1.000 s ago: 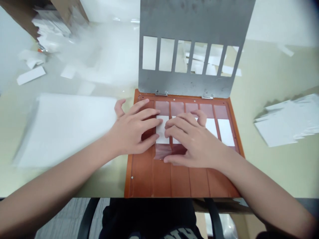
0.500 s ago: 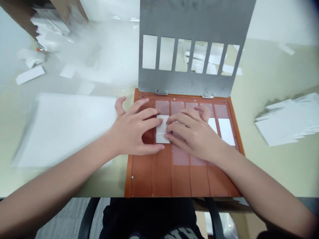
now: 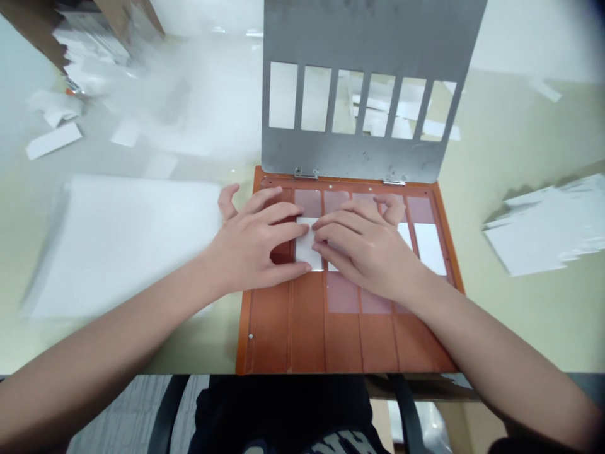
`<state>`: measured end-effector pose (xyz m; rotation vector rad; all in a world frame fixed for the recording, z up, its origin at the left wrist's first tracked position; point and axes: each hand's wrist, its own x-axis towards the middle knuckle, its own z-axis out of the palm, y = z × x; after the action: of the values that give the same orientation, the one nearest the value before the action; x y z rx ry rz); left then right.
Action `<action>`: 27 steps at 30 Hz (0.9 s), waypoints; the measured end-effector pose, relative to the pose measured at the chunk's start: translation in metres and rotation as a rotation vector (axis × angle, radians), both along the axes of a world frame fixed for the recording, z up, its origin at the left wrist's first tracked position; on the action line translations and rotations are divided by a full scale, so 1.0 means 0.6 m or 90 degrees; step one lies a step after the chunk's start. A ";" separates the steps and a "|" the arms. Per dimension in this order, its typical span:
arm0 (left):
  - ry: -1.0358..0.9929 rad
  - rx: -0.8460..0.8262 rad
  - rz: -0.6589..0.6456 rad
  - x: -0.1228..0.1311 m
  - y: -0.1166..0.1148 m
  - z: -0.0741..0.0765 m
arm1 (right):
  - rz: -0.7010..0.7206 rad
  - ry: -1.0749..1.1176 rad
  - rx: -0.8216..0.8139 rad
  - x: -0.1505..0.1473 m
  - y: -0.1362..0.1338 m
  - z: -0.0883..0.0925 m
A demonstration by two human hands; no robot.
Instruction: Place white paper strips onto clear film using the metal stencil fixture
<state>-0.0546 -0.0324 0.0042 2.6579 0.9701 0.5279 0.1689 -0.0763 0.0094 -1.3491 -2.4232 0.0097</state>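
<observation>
A white card [image 3: 306, 255] lies in the second slot from the left of an orange slotted board [image 3: 269, 328]. My left hand [image 3: 258, 243] is open, its spread fingertips resting on the card's left part and lower edge. From the other side, my right hand [image 3: 366, 243] touches the card's right edge with fingers slightly curled and thumb lifted; it covers several neighbouring slots. Another white card [image 3: 430, 249] sits in the rightmost slot. Pinkish film pieces [image 3: 343, 293] lie under the cards. A hinged grey metal plate [image 3: 321, 151] with several rectangular windows stands raised behind the board.
Fanned white cards [image 3: 543, 230] lie on the table [image 3: 520, 334] at the right. A stack of white sheets [image 3: 123, 239] sits at the left. Further back left are a loose white strip [image 3: 54, 140] and a brown box [image 3: 130, 22] with papers beside it.
The right fingertips have shifted slightly up and left over the card, and the left thumb has moved up a little onto its lower edge. The line across the card no longer shows.
</observation>
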 end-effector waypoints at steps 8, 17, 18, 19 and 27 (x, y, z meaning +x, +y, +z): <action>-0.010 0.007 0.001 -0.001 -0.001 -0.006 | -0.001 0.002 0.040 -0.001 0.000 -0.003; 0.020 -0.014 0.002 -0.003 -0.003 -0.004 | -0.012 0.042 0.026 -0.003 0.000 -0.009; 0.015 -0.022 0.009 -0.003 -0.004 -0.004 | -0.009 0.049 0.020 -0.003 0.000 -0.010; 0.012 -0.032 0.016 -0.003 -0.005 -0.005 | -0.008 0.057 0.015 -0.003 0.000 -0.011; -0.001 -0.036 0.069 -0.001 -0.016 0.000 | -0.019 0.096 -0.032 0.000 0.001 -0.011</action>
<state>-0.0552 -0.0419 0.0042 2.5656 1.1157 0.5175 0.1688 -0.0760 0.0025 -1.3549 -2.2916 0.1598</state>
